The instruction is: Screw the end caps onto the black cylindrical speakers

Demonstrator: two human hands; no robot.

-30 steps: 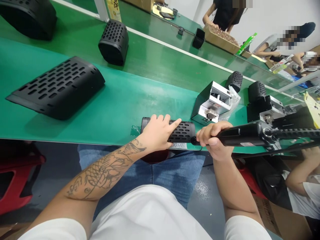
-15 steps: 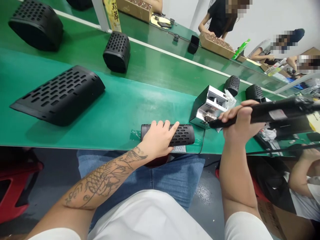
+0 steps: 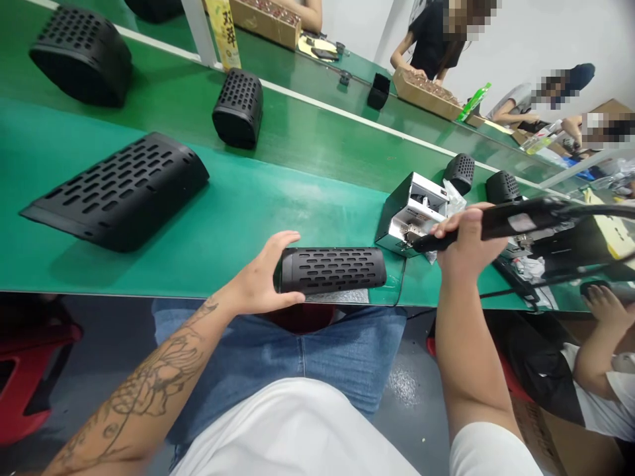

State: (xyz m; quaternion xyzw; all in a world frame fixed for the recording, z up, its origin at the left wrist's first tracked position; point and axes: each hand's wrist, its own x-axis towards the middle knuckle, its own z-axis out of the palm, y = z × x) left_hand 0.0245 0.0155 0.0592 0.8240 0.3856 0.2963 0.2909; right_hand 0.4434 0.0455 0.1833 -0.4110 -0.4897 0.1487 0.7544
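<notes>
A black perforated cover (image 3: 335, 270) with rows of slots lies lengthwise at the bench's near edge. My left hand (image 3: 260, 277) spreads around its left end, thumb on the near side and fingers on the far side; a firm grip is not visible. My right hand (image 3: 471, 241) is wrapped around a black electric screwdriver (image 3: 516, 218), held nearly level with a cable trailing right. The screwdriver's tip points left, at the front of a silver and black screw feeder (image 3: 414, 211); whether it touches a screw there is too small to tell.
A larger slotted black cover (image 3: 124, 188) lies at the left. Behind it stand black perforated housings (image 3: 238, 109) on the green bench (image 3: 248, 198). A cable runs down beside the feeder. Co-workers sit across the bench, and another person's hand (image 3: 608, 304) is at the right.
My left hand has slid left from the cover's top to its left end, its fingers now parted around it. My right hand and the screwdriver have shifted slightly left and down.
</notes>
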